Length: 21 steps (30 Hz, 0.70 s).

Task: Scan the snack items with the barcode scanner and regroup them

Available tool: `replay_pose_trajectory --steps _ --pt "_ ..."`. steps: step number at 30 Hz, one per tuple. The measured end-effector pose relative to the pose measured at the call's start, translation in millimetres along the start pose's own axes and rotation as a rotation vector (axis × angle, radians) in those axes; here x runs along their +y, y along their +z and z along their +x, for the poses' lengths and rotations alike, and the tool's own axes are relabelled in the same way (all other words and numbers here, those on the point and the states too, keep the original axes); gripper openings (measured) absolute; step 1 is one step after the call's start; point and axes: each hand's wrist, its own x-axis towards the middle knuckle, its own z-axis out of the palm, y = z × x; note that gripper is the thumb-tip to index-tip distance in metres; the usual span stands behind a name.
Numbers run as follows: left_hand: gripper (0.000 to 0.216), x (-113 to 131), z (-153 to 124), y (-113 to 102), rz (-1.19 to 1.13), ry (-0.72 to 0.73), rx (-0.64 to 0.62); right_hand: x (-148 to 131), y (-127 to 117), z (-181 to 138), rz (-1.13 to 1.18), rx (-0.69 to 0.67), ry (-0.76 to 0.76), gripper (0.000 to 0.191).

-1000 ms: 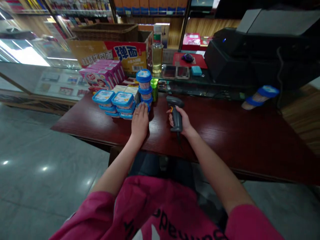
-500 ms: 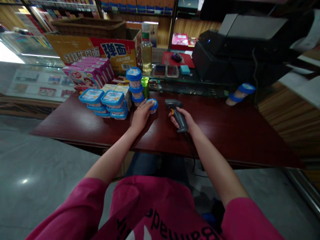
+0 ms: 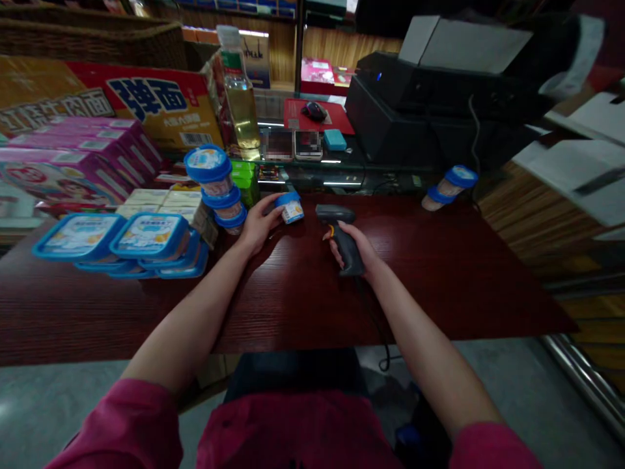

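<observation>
My left hand [image 3: 262,223] grips a small round tub [image 3: 291,209] with a blue lid, tilted so its printed side faces the scanner. My right hand [image 3: 359,247] is wrapped round the handle of a dark grey barcode scanner [image 3: 346,242], its head pointing left toward the tub. A gap separates scanner and tub. Just left of my left hand rises a stack of blue-lidded round tubs [image 3: 218,185]. Further left lie stacked rectangular blue-lidded containers [image 3: 149,236]. Two more round tubs [image 3: 449,185] stand stacked at the far right of the dark wooden counter [image 3: 420,286].
Purple boxes [image 3: 83,159] and a noodle carton [image 3: 146,107] stand at the back left, near a bottle of yellowish liquid [image 3: 241,107]. A mouse [image 3: 315,111] sits on a red pad behind. Black equipment [image 3: 415,111] fills the back right. The scanner's cable [image 3: 374,312] hangs over the front edge.
My left hand has turned the round tub, so its side label shows now. The scanner remains in my right hand. The view has shifted closer to the counter.
</observation>
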Motion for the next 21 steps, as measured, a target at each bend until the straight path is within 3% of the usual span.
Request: replay_pose_trajectory --steps 7,17,21 --pt "0.036 19 -13 8 0.418 0.256 0.098 9 12 -6 -0.081 0.068 -0.083 0.042" --pt "0.055 31 -17 -7 0.502 0.388 -0.271 10 5 -5 -0.033 0.109 -0.097 0.044" --pt "0.041 34 -21 -8 0.486 0.435 -0.213 10 3 -4 -0.019 0.11 -0.106 0.044"
